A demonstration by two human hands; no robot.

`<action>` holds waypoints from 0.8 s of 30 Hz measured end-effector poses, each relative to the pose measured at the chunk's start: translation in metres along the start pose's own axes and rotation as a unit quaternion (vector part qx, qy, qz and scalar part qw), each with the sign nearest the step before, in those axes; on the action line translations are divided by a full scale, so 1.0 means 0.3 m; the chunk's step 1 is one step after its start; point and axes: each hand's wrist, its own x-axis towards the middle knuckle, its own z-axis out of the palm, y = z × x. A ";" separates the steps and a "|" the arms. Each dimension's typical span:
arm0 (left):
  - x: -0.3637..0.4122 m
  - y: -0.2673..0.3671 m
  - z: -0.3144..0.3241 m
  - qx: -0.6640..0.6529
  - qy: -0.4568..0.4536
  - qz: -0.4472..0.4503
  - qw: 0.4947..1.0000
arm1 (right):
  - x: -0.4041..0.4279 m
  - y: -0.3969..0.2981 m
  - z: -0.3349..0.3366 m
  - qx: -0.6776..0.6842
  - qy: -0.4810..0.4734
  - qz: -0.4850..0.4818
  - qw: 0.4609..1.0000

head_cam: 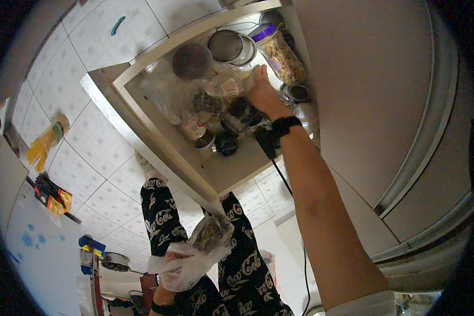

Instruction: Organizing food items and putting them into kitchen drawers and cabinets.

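Observation:
My left hand [173, 262] grips a clear plastic bag [193, 268] with dark brown contents, held over my lap just outside the drawer front. My right hand [265, 93] reaches down into a pulled-out drawer [217, 185]. Its fingers extend beside a crumpled clear plastic packet [225, 85] with a label; I cannot tell whether they grip it. To the right of the fingers lies a jar with a purple lid [282, 55] and pale dried contents. Beyond them stands an open metal canister [227, 45]. Several dark-lidded jars, one being a labelled glass jar [195, 130], crowd the drawer's middle.
A tall panel with a long curved handle [422, 130] rises on the right. A black cable [284, 177] hangs over the drawer's side. On the tiled floor [102, 126] lie a yellow-bristled broom head [47, 142] and a green curved piece [118, 25]. A pan [115, 262] sits lower left.

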 end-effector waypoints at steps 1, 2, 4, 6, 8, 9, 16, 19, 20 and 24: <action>0.004 -0.004 -0.001 -0.001 0.000 0.003 1.000 | 0.024 -0.005 -0.015 0.078 0.016 0.068 0.995; 0.007 -0.008 -0.001 -0.001 0.000 0.006 1.000 | 0.042 -0.016 -0.028 0.155 0.031 0.136 0.978; 0.006 -0.001 -0.006 -0.008 -0.003 0.011 1.000 | 0.044 0.001 -0.043 0.092 -0.018 0.133 0.987; 0.008 -0.005 -0.012 -0.010 -0.005 0.016 1.000 | 0.028 -0.002 -0.051 0.033 -0.068 0.129 0.989; 0.012 -0.019 -0.020 -0.009 -0.006 0.019 1.000 | -0.016 -0.031 -0.050 -0.011 -0.151 0.144 0.978; 0.012 -0.013 -0.021 -0.015 -0.008 0.024 1.000 | -0.023 -0.011 -0.045 -0.015 -0.150 0.145 0.978; 0.018 -0.018 -0.025 -0.033 -0.018 0.043 0.998 | 0.076 0.001 -0.066 -0.036 -0.102 0.121 0.987; 0.017 -0.014 -0.030 -0.045 -0.024 0.050 0.997 | 0.028 0.006 -0.089 -0.070 -0.151 0.121 0.979; 0.018 -0.017 -0.033 -0.048 -0.025 0.053 0.997 | 0.013 -0.006 -0.104 -0.095 -0.195 0.129 0.968; 0.025 -0.029 -0.042 -0.056 -0.030 0.061 0.996 | 0.005 -0.005 -0.087 -0.053 -0.109 0.116 0.986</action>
